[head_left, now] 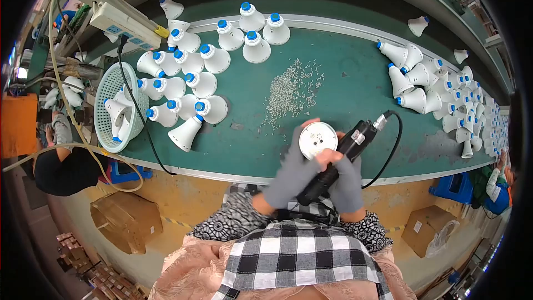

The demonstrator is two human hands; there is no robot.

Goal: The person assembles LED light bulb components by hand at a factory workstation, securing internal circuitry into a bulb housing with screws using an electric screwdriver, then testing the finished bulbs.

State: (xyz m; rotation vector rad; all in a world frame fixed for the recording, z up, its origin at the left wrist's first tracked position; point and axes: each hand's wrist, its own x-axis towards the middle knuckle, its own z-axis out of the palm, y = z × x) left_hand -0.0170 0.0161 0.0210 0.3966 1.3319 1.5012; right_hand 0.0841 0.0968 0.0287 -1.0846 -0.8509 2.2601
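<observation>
My left hand (294, 166), in a grey fingerless glove, grips a round white lamp housing (318, 138) with its flat face turned up towards me. Small dark marks or holes show near the middle of that face. My right hand (345, 176), gloved alike, is closed around a black electric screwdriver (354, 140), which lies slanted with its cord end up to the right. The right fingertips reach the lower rim of the housing. Beyond my hands, a loose pile of small screws (286, 94) is spread over the green table (239, 86).
White cone-shaped housings with blue caps (189, 84) stand in a group at the left, and more (413, 100) crowd the right. A pale green basket (99, 116) holds several. Black cords cross the table edge. Other people (69, 169) sit at both sides. Cardboard boxes (126, 219) are on the floor.
</observation>
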